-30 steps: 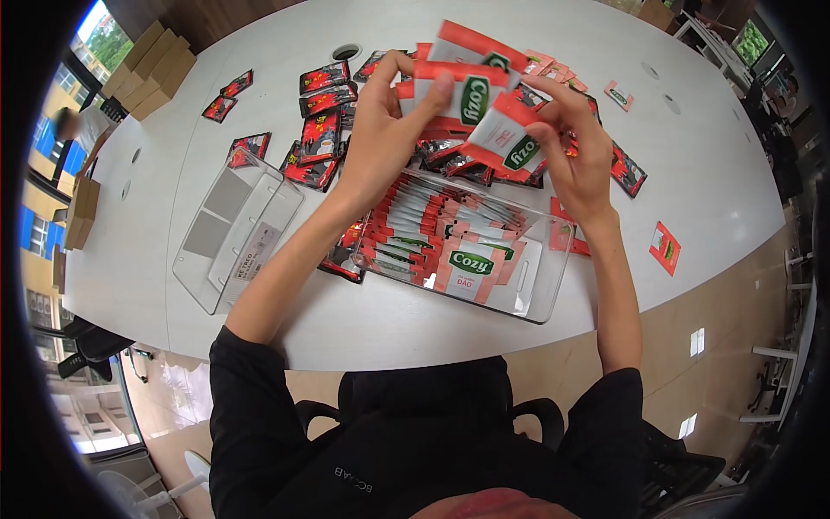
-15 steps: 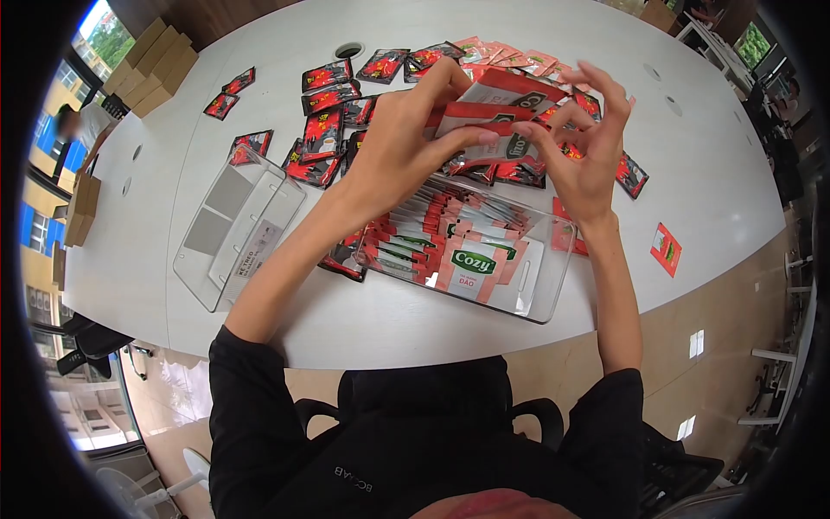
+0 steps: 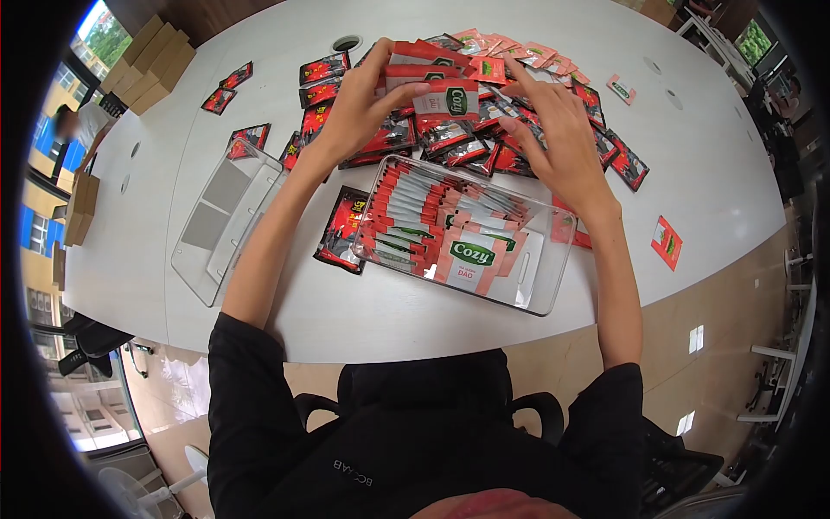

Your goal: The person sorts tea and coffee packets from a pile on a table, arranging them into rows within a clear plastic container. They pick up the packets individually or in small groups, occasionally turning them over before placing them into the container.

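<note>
My left hand (image 3: 359, 112) is closed on several red-and-white Cozy tea sachets (image 3: 450, 100), fanned out above the pile. To its right my right hand (image 3: 558, 130) has its fingers apart, its fingertips close to a small red sachet (image 3: 488, 70). Below the hands stands a clear plastic box (image 3: 546, 290), with rows of sachets on edge and a Cozy sachet (image 3: 471, 257) lying flat on top. Between and behind the hands spreads a heap of red-and-black sachets (image 3: 445, 134).
A clear lid-like tray (image 3: 201, 259) lies left of the box. Pink sachets (image 3: 536, 54) are piled at the back. Single sachets lie at the right, one white-and-pink (image 3: 621, 88), one red (image 3: 666, 243). Cardboard boxes (image 3: 151, 69) stand at the far left, near a person (image 3: 86, 130).
My left hand has moved left with the sachets. My right hand has come away from them, and its fingers now point forward over the heap.
</note>
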Motion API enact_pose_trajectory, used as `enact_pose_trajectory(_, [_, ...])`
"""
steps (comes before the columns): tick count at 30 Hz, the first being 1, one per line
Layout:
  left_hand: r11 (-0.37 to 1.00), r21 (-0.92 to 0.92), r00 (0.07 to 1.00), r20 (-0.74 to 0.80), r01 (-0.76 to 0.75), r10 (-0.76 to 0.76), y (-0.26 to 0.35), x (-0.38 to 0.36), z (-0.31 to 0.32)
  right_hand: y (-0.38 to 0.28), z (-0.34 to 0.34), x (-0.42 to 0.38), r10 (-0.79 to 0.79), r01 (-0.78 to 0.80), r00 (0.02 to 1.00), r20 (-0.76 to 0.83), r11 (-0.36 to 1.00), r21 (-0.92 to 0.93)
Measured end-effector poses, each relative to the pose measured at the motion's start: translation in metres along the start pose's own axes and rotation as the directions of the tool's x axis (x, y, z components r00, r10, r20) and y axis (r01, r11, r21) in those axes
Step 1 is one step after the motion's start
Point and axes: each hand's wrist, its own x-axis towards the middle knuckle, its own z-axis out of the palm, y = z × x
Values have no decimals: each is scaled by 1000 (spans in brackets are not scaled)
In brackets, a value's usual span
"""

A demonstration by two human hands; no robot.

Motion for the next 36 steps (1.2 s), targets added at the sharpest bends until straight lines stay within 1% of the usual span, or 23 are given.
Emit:
enact_pose_trajectory(1, [1000, 0, 1000, 1, 1, -1, -6, -3, 1, 3, 0, -1, -4, 4, 999, 32, 1000, 7])
enact_pose_trajectory(3, [985, -27, 978, 127, 171, -166, -12, -7, 4, 4, -2, -3, 16, -18, 997, 75, 999, 30])
enact_pose_trajectory(5, [985, 16, 974, 148, 170, -171, -25, -12, 12, 4, 0, -4, 37, -43, 992, 118, 998, 50])
enact_pose_trajectory(7, [998, 50, 992, 124, 25, -31, -30, -15, 20, 4, 9, -7, 254, -335, 937, 240, 849, 409])
enact_pose_trajectory(10, [997, 35, 988, 136, 65, -69, -33, -15, 22, 13, 26, -14, 263, -358, 931, 253, 788, 501])
enact_pose_trajectory(12, [995, 32, 983, 152, 97, -101, -33, -15, 25, 14, 34, -15, 273, -365, 929, 248, 779, 510])
enact_pose_trajectory(14, [996, -83, 994, 113, 17, -8, -32, -16, 34, 13, 38, -14, 281, -371, 928, 245, 768, 522])
enact_pose_trajectory(15, [996, -83, 994, 112, 18, -8, -31, -17, 36, 12, 38, -14, 331, -423, 904, 270, 777, 466])
enact_pose_trajectory(16, [992, -93, 986, 151, 82, -68, -30, -17, 38, 11, 39, -14, 381, -474, 878, 290, 781, 406])
enact_pose_trajectory(17, [984, -101, 974, 190, 146, -125, -30, -17, 39, 11, 38, -14, 382, -474, 878, 290, 781, 406])
enact_pose_trajectory(20, [984, -127, 981, 161, 127, -106, -34, -21, 42, 12, 38, -13, 322, -421, 896, 304, 835, 354])
enact_pose_trajectory(21, [984, -126, 981, 160, 127, -106, -33, -20, 40, 10, 40, -14, 325, -391, 919, 225, 833, 392])
enact_pose_trajectory(22, [922, -250, 949, 183, 297, -257, -32, -19, 37, 9, 41, -15, 329, -359, 933, 145, 831, 426])
enact_pose_trajectory(23, [815, -363, 891, 226, 452, -394, -29, -18, 36, 11, 43, -16, 329, -359, 933, 144, 831, 426])
enact_pose_trajectory(24, [815, -362, 890, 228, 453, -394, -30, -17, 37, 12, 44, -17, 361, -410, 912, 193, 814, 411])
enact_pose_trajectory(26, [674, -583, 891, 271, 454, -366, -31, -16, 39, 11, 45, -17, 392, -459, 888, 241, 796, 395])
enact_pose_trajectory(28, [669, -599, 897, 258, 441, -360, -31, -17, 42, 6, 46, -17, 354, -454, 878, 322, 828, 328])
enact_pose_trajectory(30, [662, -617, 903, 243, 426, -355, -34, -19, 46, 4, 51, -19, 329, -421, 899, 290, 832, 362])
enact_pose_trajectory(32, [762, -531, 928, 203, 372, -312, -33, -21, 50, 4, 54, -19, 302, -386, 918, 258, 833, 397])
enact_pose_trajectory(33, [761, -531, 928, 202, 373, -313, -29, -23, 49, 4, 54, -19, 270, -332, 940, 206, 859, 390])
enact_pose_trajectory(34, [805, -454, 924, 210, 381, -320, -23, -26, 47, 4, 55, -19, 237, -278, 959, 153, 882, 381])
enact_pose_trajectory(35, [843, -373, 920, 217, 387, -326, -17, -26, 46, 3, 54, -20, 237, -279, 959, 153, 882, 380])
enact_pose_trajectory(36, [843, -373, 920, 218, 387, -326, -22, -27, 44, 2, 52, -20, 292, -349, 935, 199, 852, 391])
